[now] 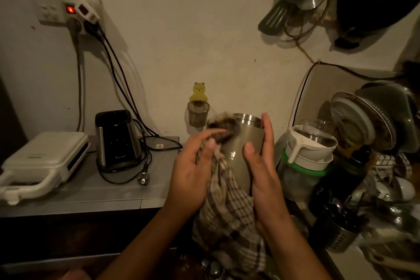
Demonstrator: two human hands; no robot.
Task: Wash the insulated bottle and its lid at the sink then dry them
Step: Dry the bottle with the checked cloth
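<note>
The insulated bottle [244, 141] is pale olive with a steel rim and stands upright in front of my chest, its mouth uncovered. My right hand [261, 161] holds its right side, thumb on the front and fingers round the back. My left hand [197, 166] grips a brown-and-cream checked cloth [227, 207] and presses it against the bottle's left side near the rim. The cloth hangs down below both hands. I cannot see the lid.
A grey counter [118, 188] on the left carries a white sandwich maker [43, 161], a black appliance [117, 141] and loose cables. A crowded dish rack [363, 148] with jars, plates and a cutlery holder [341, 232] stands on the right. Pans hang above it.
</note>
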